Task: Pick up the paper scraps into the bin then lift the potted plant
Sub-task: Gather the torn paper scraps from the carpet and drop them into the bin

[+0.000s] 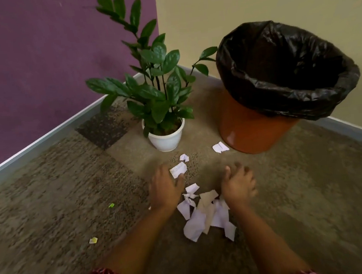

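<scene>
White paper scraps lie on the carpet: a pile [206, 214] between my hands, one scrap [178, 169] at my left fingertips, a small one [184, 157] beyond it, and another [220, 147] by the bin's base. My left hand [165, 188] rests flat on the carpet, fingers touching the scrap. My right hand [238, 183] hovers at the pile's right edge, fingers curled and blurred. The orange bin [248, 129] with a black liner [284, 68] stands at the right. A green plant in a white pot [165, 139] stands in the corner.
A purple wall is on the left and a beige wall on the right, meeting behind the plant. Two tiny yellow-green bits [93, 240] [111, 205] lie on the patterned carpet to the left. Red patterned sleeves show at the bottom edge.
</scene>
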A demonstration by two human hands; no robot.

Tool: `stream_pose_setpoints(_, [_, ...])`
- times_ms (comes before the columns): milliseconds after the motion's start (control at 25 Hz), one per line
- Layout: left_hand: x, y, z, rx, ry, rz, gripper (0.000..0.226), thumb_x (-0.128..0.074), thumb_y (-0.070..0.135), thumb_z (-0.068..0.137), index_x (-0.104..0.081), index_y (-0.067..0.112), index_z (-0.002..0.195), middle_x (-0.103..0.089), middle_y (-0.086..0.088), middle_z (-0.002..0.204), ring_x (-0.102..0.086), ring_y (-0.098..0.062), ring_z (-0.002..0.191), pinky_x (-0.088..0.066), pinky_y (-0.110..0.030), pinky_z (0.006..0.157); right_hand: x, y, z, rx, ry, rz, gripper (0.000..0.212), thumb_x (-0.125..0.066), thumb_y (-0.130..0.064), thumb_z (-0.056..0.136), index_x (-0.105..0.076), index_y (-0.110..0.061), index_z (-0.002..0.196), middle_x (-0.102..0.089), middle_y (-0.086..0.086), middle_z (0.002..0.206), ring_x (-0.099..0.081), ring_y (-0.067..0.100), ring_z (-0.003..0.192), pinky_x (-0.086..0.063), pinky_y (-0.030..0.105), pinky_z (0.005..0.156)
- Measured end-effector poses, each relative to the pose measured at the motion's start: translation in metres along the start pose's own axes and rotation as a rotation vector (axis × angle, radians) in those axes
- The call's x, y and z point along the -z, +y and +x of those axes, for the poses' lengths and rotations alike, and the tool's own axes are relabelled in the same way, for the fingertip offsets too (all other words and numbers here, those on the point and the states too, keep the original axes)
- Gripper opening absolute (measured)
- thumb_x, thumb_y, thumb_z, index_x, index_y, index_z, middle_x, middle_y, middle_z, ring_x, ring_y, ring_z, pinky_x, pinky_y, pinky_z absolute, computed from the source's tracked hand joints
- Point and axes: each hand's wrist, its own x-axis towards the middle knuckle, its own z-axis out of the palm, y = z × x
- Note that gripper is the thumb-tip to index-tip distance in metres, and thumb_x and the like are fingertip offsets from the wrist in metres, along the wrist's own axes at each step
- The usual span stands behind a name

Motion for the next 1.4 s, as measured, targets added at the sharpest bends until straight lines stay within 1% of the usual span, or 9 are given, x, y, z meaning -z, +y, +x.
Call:
stream_pose_setpoints(160, [-0.024,-0.048,-0.024,0.508,0.017,0.072,0.075,-0.042,0.052,0.093,-0.016,0.012,0.151,-0.005,-0.017,0.160,-0.002,-0.032,0.149,-0.002,-0.050,0.119,-0.029,0.034,-0.024,-0.251,-0.013,0.102,0.057,-0.042,-0.045,0.095,-0.034,-0.017,0.144,-0.016,0.015,0.157,-0.012,0.035,0.145,-0.013,0.056,0.114])
stream_pose_setpoints(280, [-0.030,-0.062,-0.023,0.560,-0.025,-0.014,0.079,-0.035,0.054,0.095,-0.003,0.011,0.153,0.011,-0.019,0.160,0.011,-0.032,0.149,0.005,-0.047,0.120,-0.048,0.025,-0.038,-0.202,-0.091,0.084,0.057,-0.037,-0.049,0.096,-0.029,-0.022,0.146,-0.007,0.012,0.160,0.002,0.033,0.148,0.000,0.055,0.116])
stream_pose_setpoints(400, [-0.033,-0.063,-0.018,0.365,-0.091,-0.008,0.069,-0.028,0.048,0.099,-0.007,0.009,0.152,0.007,-0.017,0.160,0.008,-0.029,0.149,0.003,-0.043,0.121,-0.060,0.011,-0.040,0.047,-0.219,0.158,0.057,-0.032,-0.047,0.099,-0.025,-0.019,0.148,-0.010,0.010,0.160,0.000,0.029,0.149,-0.001,0.049,0.119])
stream_pose_setpoints(520, [-0.030,-0.072,-0.019,0.315,0.019,-0.040,0.059,-0.029,0.039,0.102,-0.020,0.006,0.150,-0.004,-0.016,0.161,-0.001,-0.028,0.150,-0.001,-0.042,0.122,-0.059,0.007,-0.038,0.216,-0.216,0.356,0.051,-0.035,-0.040,0.100,-0.031,-0.016,0.145,-0.026,0.010,0.155,-0.021,0.026,0.145,-0.019,0.044,0.118])
stream_pose_setpoints(720, [-0.019,-0.088,-0.028,0.809,0.375,-0.106,0.078,-0.053,0.032,0.094,-0.010,0.003,0.151,0.002,-0.023,0.159,0.003,-0.041,0.147,0.002,-0.052,0.119,-0.055,0.019,-0.033,0.205,-0.125,0.351,0.049,-0.041,-0.037,0.098,-0.039,-0.011,0.139,-0.036,0.012,0.147,-0.035,0.029,0.136,-0.033,0.050,0.111])
stream_pose_setpoints(840, [-0.013,-0.096,-0.031,0.986,0.348,-0.242,0.081,-0.049,0.037,0.095,-0.002,0.000,0.151,0.006,-0.024,0.158,0.006,-0.045,0.146,0.005,-0.052,0.119,-0.054,0.026,-0.029,0.215,-0.147,0.326,0.051,-0.042,-0.038,0.098,-0.037,-0.009,0.140,-0.033,0.014,0.149,-0.033,0.031,0.136,-0.032,0.049,0.111])
stream_pose_setpoints(1000, [-0.020,-0.108,-0.037,0.839,0.214,-0.183,0.072,-0.037,0.032,0.101,-0.002,-0.009,0.148,0.005,-0.026,0.158,0.006,-0.038,0.148,0.003,-0.045,0.120,-0.053,0.024,-0.028,0.222,-0.148,0.327,0.050,-0.040,-0.040,0.098,-0.037,-0.013,0.140,-0.032,0.013,0.148,-0.034,0.029,0.135,-0.033,0.045,0.110])
stream_pose_setpoints(1240, [-0.009,-0.104,-0.039,0.014,0.006,-0.050,0.052,-0.031,0.038,0.102,-0.026,0.020,0.150,-0.013,0.000,0.161,-0.022,-0.020,0.147,-0.023,-0.038,0.118,-0.050,0.014,-0.010,0.338,-0.139,0.237,0.049,-0.038,-0.041,0.098,-0.039,-0.015,0.140,-0.038,0.011,0.145,-0.039,0.028,0.133,-0.036,0.045,0.107])
stream_pose_setpoints(1400, [-0.004,-0.103,-0.016,0.271,0.291,0.118,0.060,-0.035,0.041,0.099,-0.020,0.014,0.151,-0.008,-0.012,0.161,-0.004,-0.030,0.149,0.000,-0.044,0.120,-0.046,-0.003,0.026,0.430,-0.155,0.068,0.050,-0.038,-0.042,0.098,-0.036,-0.017,0.142,-0.033,0.010,0.150,-0.034,0.029,0.137,-0.033,0.049,0.111])
